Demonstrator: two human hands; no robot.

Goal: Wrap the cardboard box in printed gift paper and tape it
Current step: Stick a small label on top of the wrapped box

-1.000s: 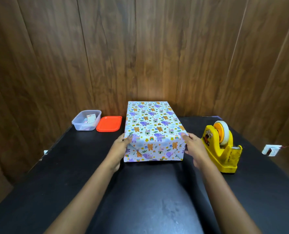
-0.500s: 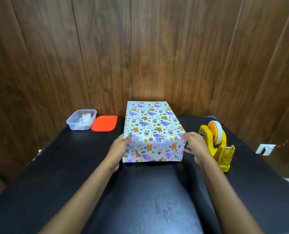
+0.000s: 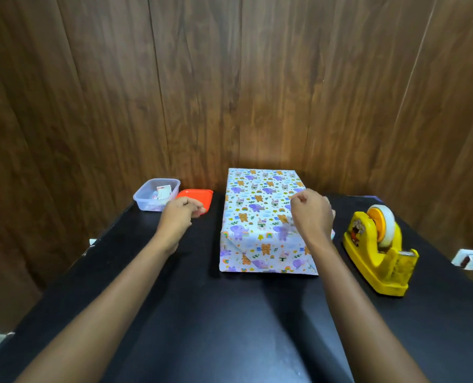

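Both hands have been lifted off the near corners of the box since the earlier frames: the left hand (image 3: 180, 214) is now held in the air to the left of it, over the table, and the right hand (image 3: 311, 214) is raised above its right half. On each hand the fingers are curled in toward the palm, and nothing is seen to be held. On the black table (image 3: 230, 313), the wrapped box (image 3: 260, 217) lies flat in the middle, its far end close to the wooden wall. Its top and near end are fully covered in printed paper, and the near end has been folded into neat triangular flaps that lie flat unheld. Tape cannot be made out on the seams, and the far end is hidden. The wrapping is judged to be nearly or wholly finished, with at most a check of the far end left. A yellow tape dispenser (image 3: 379, 250) stands untouched to the right; a clear container (image 3: 156, 193) and an orange lid (image 3: 195, 199) are set at far left.
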